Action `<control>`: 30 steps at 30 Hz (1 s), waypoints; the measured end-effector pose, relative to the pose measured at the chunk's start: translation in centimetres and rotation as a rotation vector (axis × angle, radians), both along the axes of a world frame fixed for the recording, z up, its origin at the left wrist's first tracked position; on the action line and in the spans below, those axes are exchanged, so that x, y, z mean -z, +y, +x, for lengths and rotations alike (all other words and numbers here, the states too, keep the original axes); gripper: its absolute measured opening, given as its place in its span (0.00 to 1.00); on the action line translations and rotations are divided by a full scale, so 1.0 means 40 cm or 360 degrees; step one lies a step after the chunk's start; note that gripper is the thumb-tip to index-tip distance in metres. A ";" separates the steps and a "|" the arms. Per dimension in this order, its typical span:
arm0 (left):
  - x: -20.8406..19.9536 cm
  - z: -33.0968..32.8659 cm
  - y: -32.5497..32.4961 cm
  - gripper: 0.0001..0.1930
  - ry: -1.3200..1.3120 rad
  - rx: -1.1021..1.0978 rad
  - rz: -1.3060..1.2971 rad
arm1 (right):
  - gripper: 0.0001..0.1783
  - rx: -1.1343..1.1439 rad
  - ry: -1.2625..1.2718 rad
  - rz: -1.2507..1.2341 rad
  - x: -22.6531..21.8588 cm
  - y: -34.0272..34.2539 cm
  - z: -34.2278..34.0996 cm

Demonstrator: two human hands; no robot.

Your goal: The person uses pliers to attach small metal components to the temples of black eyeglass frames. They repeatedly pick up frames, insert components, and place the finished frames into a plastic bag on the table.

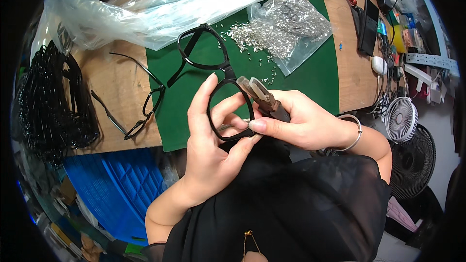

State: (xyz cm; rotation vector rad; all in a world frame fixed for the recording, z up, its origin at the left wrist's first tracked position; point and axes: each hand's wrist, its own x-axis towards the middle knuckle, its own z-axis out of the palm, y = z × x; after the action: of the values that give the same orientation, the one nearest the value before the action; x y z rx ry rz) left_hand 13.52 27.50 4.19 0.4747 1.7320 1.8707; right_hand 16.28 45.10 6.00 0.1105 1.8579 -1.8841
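A pair of black eyeglass frames [228,72] is held over the green mat [315,87], one temple pointing toward the far left. My left hand [208,153] grips its near rim, with fingers passing through and around the opening. In my right hand [303,121] are pliers [267,102], their pale-tipped jaws pointing up and left beside the rim. My right thumb presses the rim's lower right part, close to the left fingertips. Small silvery pieces [246,37] lie scattered on the mat beyond the frames. Whatever sits between my pinched fingertips is hidden.
A clear bag [301,24] of small silvery pieces lies on the mat. Left are another pair of glasses [159,89] and a black shiny bundle [53,102]. Plastic sheeting [170,9] covers the back. A phone [369,26], cables and fans [402,119] are at right; a blue crate [111,184] stands below.
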 end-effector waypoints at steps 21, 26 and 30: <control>-0.021 -0.011 -0.028 0.46 -0.0187 0.0115 0.0152 | 0.15 -0.0545 -0.0136 0.0363 -0.032 0.051 0.035; -0.031 -0.003 -0.013 0.45 -0.0244 0.0066 0.0094 | 0.18 -0.0735 0.0004 0.0478 -0.041 0.034 0.021; -0.037 -0.002 -0.001 0.45 -0.0283 0.0017 0.0020 | 0.18 -0.0767 0.0064 0.0773 -0.040 0.025 0.026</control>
State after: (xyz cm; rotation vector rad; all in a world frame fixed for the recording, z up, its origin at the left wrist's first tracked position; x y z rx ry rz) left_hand 13.46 27.46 5.68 0.3114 1.5987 1.8578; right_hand 17.33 46.11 7.58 -0.2003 2.1023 -1.1051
